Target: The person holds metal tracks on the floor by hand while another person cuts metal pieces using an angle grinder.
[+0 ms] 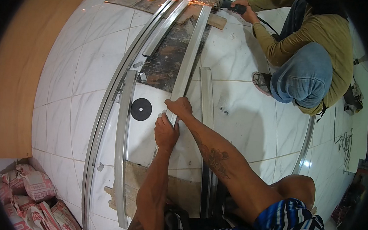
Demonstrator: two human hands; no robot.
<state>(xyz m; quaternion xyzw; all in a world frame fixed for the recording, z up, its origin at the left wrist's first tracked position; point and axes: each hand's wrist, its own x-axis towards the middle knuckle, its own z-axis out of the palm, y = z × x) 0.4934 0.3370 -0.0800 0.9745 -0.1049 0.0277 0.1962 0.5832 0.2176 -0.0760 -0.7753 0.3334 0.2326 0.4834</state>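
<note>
My left hand [166, 131] is wrapped round the near part of a long metal profile [191, 56]. Just beyond it, my right hand [180, 107] grips the same profile from the right. The profile runs away from me over a dark board [166, 55]. At its far end a co-worker holds an angle grinder [233, 6], and orange sparks fly to the left. A black cutting disc [141, 109] lies flat on the floor left of my hands, beside another metal profile [124, 145].
The co-worker [309, 59] squats at the upper right. Long curved metal rails [103, 122] lie on the left, and a shorter profile [208, 95] on the right. Red and white bags [36, 184] are piled at the lower left. Small metal offcuts [142, 76] and cables [345, 144] lie about.
</note>
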